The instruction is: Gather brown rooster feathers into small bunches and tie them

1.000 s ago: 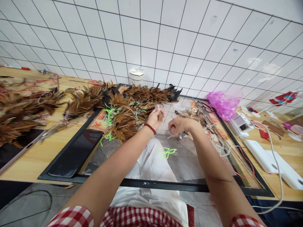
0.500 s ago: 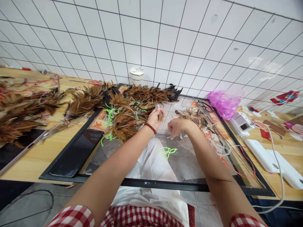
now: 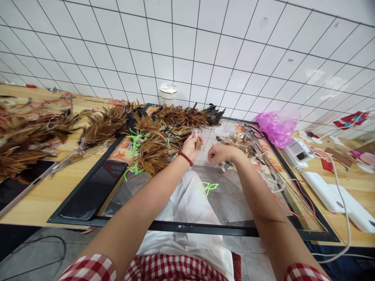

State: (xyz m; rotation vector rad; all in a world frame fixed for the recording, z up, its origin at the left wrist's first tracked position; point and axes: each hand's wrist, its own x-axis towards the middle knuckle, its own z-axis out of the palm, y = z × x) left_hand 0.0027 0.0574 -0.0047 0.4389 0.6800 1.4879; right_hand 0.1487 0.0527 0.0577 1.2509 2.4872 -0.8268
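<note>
My left hand [image 3: 191, 145] is closed around a small brown feather [image 3: 199, 146] above the clear panel of a black-framed board [image 3: 129, 223]. To its left lie bundles of brown feathers [image 3: 155, 156] tied with bright green strings [image 3: 134, 144]. My right hand [image 3: 218, 154] hovers to the right with its fingers curled in; whatever they may hold is hidden. Beside it spreads a heap of loose feather scraps [image 3: 237, 142]. A loop of green string [image 3: 206, 188] rests on the panel below both hands.
A phone [image 3: 95, 189] lies on the frame's left edge. Behind stands a white lidded cup [image 3: 168, 93] against the tiled wall. At right are a pink plastic bag [image 3: 275, 128], glasses [image 3: 253, 132], a white power strip [image 3: 322, 193] and cables. More feather bundles [image 3: 29, 136] cover the left side.
My right hand's fingers have curled in and lifted slightly from the panel near the scraps. My left hand keeps its hold in nearly the same spot.
</note>
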